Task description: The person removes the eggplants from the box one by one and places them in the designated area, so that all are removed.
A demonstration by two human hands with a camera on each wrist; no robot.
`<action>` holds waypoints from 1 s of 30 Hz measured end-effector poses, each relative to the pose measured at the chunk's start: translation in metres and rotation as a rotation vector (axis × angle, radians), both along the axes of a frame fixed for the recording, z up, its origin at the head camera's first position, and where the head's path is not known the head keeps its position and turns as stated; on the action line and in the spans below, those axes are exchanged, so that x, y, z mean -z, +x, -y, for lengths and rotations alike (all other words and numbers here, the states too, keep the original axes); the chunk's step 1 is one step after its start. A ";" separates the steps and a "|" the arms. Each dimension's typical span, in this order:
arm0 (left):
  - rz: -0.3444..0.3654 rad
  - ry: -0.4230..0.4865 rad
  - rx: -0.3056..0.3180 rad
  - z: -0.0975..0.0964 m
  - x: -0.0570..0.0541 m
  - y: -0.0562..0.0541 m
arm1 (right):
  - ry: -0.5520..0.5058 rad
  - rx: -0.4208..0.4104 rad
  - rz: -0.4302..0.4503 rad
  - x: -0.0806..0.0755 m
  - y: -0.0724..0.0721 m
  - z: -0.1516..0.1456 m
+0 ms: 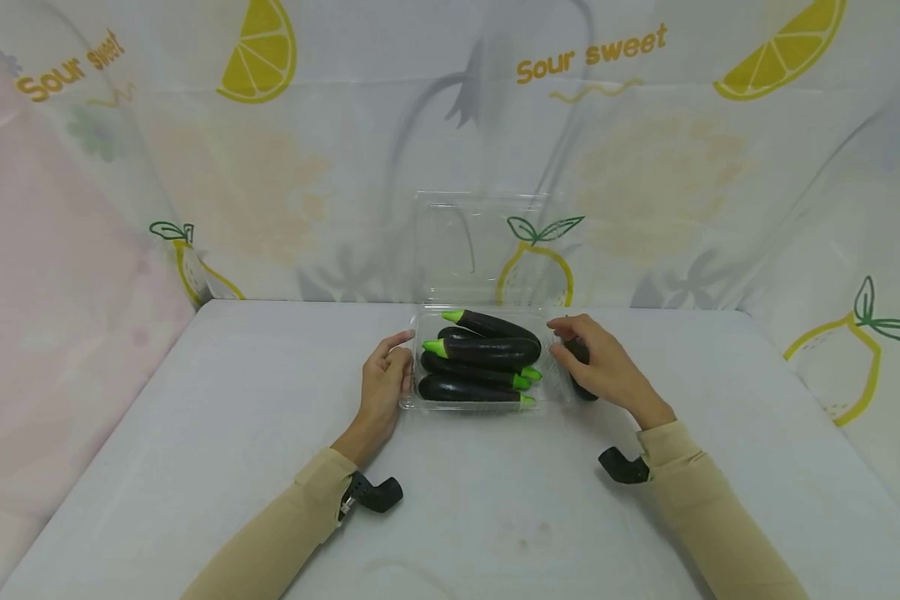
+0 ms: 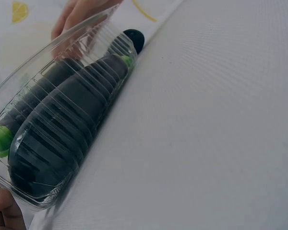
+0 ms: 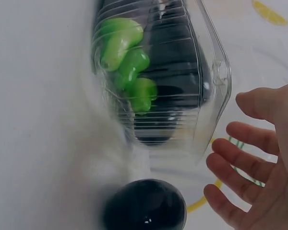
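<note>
– Describe the support.
– White table (image 1: 465, 483), flat, with a few faint marks (image 1: 543, 527) toward the near side.
– And directly on it?
– Clear plastic container (image 1: 468, 406), standing near the far edge, open, with raised lid (image 1: 450, 250).
– Anything loose?
– One dark eggplant (image 3: 149, 205), lying just right of it, apparently apart, though partly hidden in the head view.

"Sour sweet" lettering (image 1: 592, 54), twice, on backdrop (image 1: 367, 142)
</note>
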State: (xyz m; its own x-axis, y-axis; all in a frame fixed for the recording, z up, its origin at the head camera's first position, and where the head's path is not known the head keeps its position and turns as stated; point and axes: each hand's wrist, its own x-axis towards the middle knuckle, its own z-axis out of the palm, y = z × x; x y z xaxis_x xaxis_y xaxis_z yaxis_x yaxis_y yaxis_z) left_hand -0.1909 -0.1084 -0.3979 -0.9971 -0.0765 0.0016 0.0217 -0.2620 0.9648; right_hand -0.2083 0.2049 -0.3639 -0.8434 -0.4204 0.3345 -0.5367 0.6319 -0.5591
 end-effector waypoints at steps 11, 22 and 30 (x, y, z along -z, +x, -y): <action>0.010 -0.004 0.006 -0.001 0.001 0.000 | -0.004 -0.056 -0.064 0.003 0.002 0.013; 0.001 0.009 0.010 -0.001 0.001 0.000 | 0.019 -0.095 -0.068 0.005 0.003 0.028; 0.009 0.011 -0.011 -0.001 0.005 -0.003 | 0.035 -0.103 -0.129 0.011 0.004 0.042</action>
State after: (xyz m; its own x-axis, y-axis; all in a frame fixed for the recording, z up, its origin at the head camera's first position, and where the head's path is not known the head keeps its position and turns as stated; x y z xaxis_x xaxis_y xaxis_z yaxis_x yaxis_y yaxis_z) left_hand -0.1940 -0.1076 -0.4034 -0.9962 -0.0871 -0.0079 0.0162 -0.2724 0.9620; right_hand -0.2048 0.1627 -0.3750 -0.7462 -0.5159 0.4208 -0.6656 0.5879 -0.4597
